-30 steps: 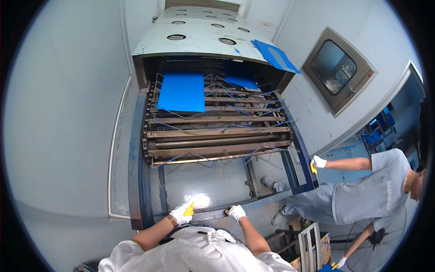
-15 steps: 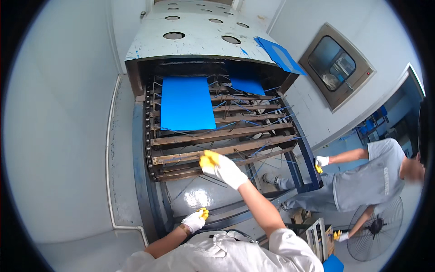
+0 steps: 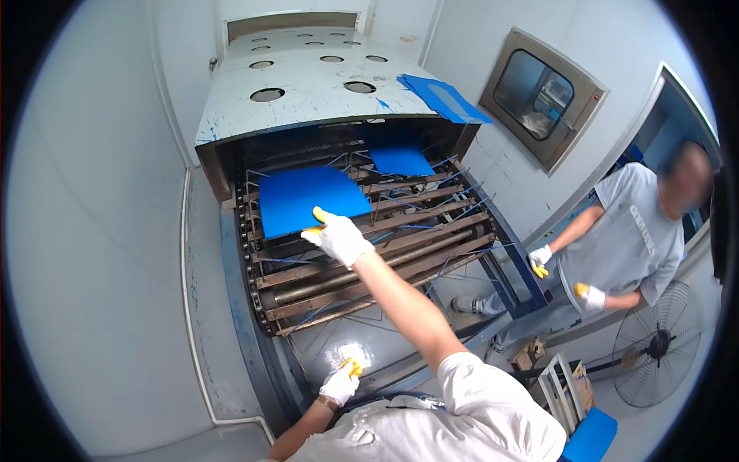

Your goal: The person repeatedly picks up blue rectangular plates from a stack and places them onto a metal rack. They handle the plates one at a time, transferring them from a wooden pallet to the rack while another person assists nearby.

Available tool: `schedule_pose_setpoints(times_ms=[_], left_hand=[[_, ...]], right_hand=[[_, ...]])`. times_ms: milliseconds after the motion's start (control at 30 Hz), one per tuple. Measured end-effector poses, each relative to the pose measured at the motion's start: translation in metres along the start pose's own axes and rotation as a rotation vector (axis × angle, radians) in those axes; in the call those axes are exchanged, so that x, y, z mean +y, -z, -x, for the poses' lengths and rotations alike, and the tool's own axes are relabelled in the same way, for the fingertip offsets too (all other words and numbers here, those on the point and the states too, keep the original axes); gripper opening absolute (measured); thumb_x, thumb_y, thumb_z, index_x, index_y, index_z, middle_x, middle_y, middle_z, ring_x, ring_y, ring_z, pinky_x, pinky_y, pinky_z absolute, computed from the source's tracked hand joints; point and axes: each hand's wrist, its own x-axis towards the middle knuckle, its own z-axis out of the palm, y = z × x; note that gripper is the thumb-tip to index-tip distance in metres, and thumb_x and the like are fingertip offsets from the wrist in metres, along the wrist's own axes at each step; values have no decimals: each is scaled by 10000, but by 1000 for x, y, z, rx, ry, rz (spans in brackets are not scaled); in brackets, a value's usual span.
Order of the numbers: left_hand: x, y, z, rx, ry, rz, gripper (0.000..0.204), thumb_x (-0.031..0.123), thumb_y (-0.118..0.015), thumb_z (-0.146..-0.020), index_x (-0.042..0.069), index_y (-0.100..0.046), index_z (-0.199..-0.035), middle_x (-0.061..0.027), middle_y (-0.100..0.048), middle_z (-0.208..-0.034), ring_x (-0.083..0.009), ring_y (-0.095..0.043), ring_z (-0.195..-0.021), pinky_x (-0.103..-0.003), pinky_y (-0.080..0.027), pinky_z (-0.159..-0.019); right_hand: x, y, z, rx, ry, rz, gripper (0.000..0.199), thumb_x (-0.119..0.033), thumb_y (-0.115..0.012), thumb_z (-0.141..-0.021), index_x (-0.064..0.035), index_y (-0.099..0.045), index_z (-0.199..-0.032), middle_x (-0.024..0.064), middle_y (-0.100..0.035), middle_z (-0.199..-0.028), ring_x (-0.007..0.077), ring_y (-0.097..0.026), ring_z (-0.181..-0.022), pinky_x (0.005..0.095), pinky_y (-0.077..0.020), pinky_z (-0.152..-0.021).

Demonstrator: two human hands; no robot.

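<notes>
My right hand (image 3: 339,237), in a white glove with yellow fingertips, reaches over the conveyor rack and grips the near edge of a blue sheet (image 3: 296,196). One finger lies on top of the sheet, which looks bent and tilted above the metal bars. Low in front of my body is my left hand (image 3: 340,383), gloved the same way, its fingers curled with nothing visible in them. Farther back, a second blue sheet (image 3: 400,159) rests on wire supports, partly under the machine's hood.
The rack (image 3: 369,281) has brown crossbars, thin wire prongs and a side chain. Blue sheets (image 3: 446,100) lie on the pale hood (image 3: 308,108). At the right a co-worker (image 3: 627,231) in grey stands by the frame, near a floor fan (image 3: 658,344).
My right hand has moved forward onto the near blue sheet and taken hold of it; the sheet has bent and tilted. The co-worker's lower hand has come up. My view has shifted.
</notes>
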Motion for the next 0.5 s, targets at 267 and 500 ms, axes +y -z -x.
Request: schedule_pose_setpoints(times_ms=[267,500], left_hand=[[-58,-13,-21,32,93,186,162,237,-475,-839,119,-522,-739,15,-490,-607,-129,-487,-535,-218,-420,-521],[191,-16,-61,151,-702,-921,290,238,-429,-807,96,-536,-1036,-72,-537,-1072,-249,-471,-1009,-409,-353,-876]], right_hand=[[-4,175,157,-36,-591,-1033,232,-194,-547,-807,14,-504,-900,48,-554,-789,117,-505,-684,265,-425,-625],[50,261,333,75,4,34,337,-239,-372,-801,-113,-558,-1052,108,-534,-1070,273,-461,-1048,373,-297,-945]])
